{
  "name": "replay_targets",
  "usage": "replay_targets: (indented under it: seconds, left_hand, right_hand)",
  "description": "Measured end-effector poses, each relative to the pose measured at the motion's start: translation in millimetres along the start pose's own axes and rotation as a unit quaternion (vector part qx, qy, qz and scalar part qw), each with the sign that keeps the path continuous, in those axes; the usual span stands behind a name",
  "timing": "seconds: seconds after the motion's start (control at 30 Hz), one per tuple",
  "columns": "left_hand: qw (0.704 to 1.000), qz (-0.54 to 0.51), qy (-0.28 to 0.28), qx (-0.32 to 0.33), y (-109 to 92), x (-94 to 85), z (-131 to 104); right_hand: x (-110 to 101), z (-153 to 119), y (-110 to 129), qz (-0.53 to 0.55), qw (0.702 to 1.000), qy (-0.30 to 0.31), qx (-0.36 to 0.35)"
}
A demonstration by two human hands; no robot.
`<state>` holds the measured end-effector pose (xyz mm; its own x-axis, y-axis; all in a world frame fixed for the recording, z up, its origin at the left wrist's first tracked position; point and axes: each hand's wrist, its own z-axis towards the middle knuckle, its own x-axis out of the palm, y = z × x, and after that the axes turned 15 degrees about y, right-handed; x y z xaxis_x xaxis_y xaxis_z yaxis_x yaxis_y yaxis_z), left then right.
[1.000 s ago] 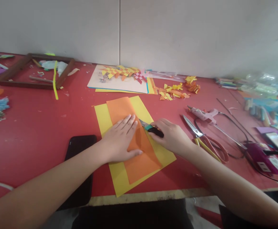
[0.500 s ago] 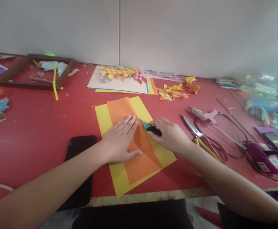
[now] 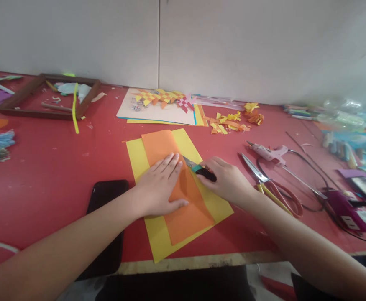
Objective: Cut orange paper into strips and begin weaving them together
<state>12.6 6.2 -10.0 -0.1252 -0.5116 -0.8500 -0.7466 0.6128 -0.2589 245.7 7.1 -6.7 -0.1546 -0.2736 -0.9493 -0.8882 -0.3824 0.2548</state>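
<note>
Gripping a teal-and-black utility knife (image 3: pixel 198 169) in a closed right hand (image 3: pixel 224 176) just right of the frame's centre, wrapping fingers and thumb around it and pointing the bare blade (image 3: pixel 188 162) toward the upper left. Meeting the right edge of an orange paper (image 3: pixel 189 215) with the blade tip at the centre, without showing clearly whether over or under it. Pressing the left hand (image 3: pixel 159 187) flat on that paper, pinching nothing, reaching with four extended fingers toward the top of the frame and stretching the thumb out to the right. Apparently cutting the orange paper along that edge, and seemingly calling for a firm left palm, a steady pull of the blade and fingertips well clear of it. Backing the orange paper with a yellow sheet (image 3: pixel 157 241), lying aslant on the red table (image 3: pixel 60 184) at lower centre. Showing a black smartphone (image 3: pixel 109 191) at lower left, scissors (image 3: pixel 263 179) and a pink hot-glue gun (image 3: pixel 270 154) right of centre, and woven paper strips (image 3: pixel 165 98) at upper centre.
</note>
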Motion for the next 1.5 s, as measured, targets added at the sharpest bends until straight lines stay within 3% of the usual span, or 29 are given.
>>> replay_targets:
  seconds: [0.37, 0.53, 0.67, 0.77, 0.93, 1.2, 1.33, 1.4, 1.5]
  left_hand:
    - [0.999, -0.017, -0.045, 0.0, 5.0, -2.5, -0.6]
    - [0.981, -0.091, -0.122, -0.116, 14.3, -27.2, -2.1]
    - [0.974, -0.091, -0.082, -0.193, 27.2, -46.8, -0.2]
    - [0.971, -0.106, -0.049, -0.208, 34.4, -47.6, 1.7]
    - [0.958, -0.152, -0.106, -0.218, 37.7, -36.5, 0.1]
    - [0.928, -0.233, -0.21, -0.2, 48.1, -27.1, 8.0]
    - [0.922, -0.149, -0.291, -0.208, 51.2, -23.6, 12.8]
    - [0.93, -0.09, -0.312, -0.17, 50.0, -22.4, 11.8]
    - [0.955, -0.022, -0.288, -0.069, 46.9, -21.1, 9.5]
  right_hand:
    - [-5.0, 9.7, 2.2, -0.002, 1.0, 0.0, -0.018]
    - [-2.9, 8.3, 0.5, 0.021, 1.0, 0.008, -0.011]
    - [-1.8, 7.2, -0.6, 0.038, 0.999, -0.002, -0.007]
    - [-0.7, 4.7, -2.0, 0.059, 0.998, -0.014, -0.018]
    - [2.1, -1.4, -5.4, 0.066, 0.996, -0.042, -0.038]
    - [3.5, -6.2, -8.0, 0.066, 0.991, -0.055, -0.102]
    - [4.1, -7.6, -6.7, 0.046, 0.992, -0.048, -0.111]
    - [3.6, -8.8, -6.0, 0.025, 0.992, -0.05, -0.117]
    - [2.3, -10.7, -5.8, -0.005, 0.991, -0.047, -0.128]
